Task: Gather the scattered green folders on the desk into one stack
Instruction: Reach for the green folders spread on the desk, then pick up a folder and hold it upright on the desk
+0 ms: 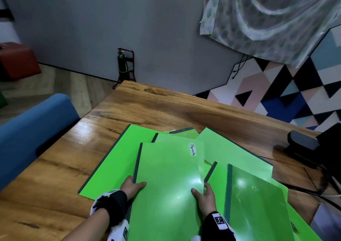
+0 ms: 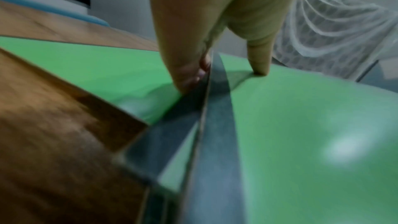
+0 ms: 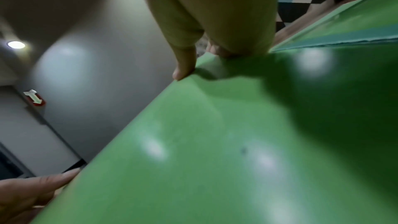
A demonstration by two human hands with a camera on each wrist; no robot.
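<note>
Folder labelled "Permits" [image 1: 169, 176] is held between both hands, above the loose spread of other green folders [image 1: 230, 152] on the wooden desk [image 1: 147, 107]. The left hand [image 1: 132, 185] grasps its dark spine edge: in the left wrist view the thumb [image 2: 258, 60] presses on the top cover while the remaining fingers [image 2: 191, 74] curl under the spine. This pinch at the stiff bound edge probably gives the firmest control of a thin, flexible sheet. The right hand [image 1: 203, 196] clasps the opposite, open edge, thumb on top and fingers wrapped around the side; the right wrist view shows the cover dimpled at the thumb. Gripping both long edges appears intended to keep the folder flat and square.

Beyond the fingertips lie several overlapping folders, fanned at differing angles. To the outside of the right hand lies a glossy folder [image 1: 258, 200] with its own dark spine, just beside the wrist. To the outside of the left hand a larger bright green folder [image 1: 114, 157] lies partly under the held one.

Judgement: gathering is at an early or middle stage; edges are not yet aligned. The glossy covers may slide on one another.
</note>
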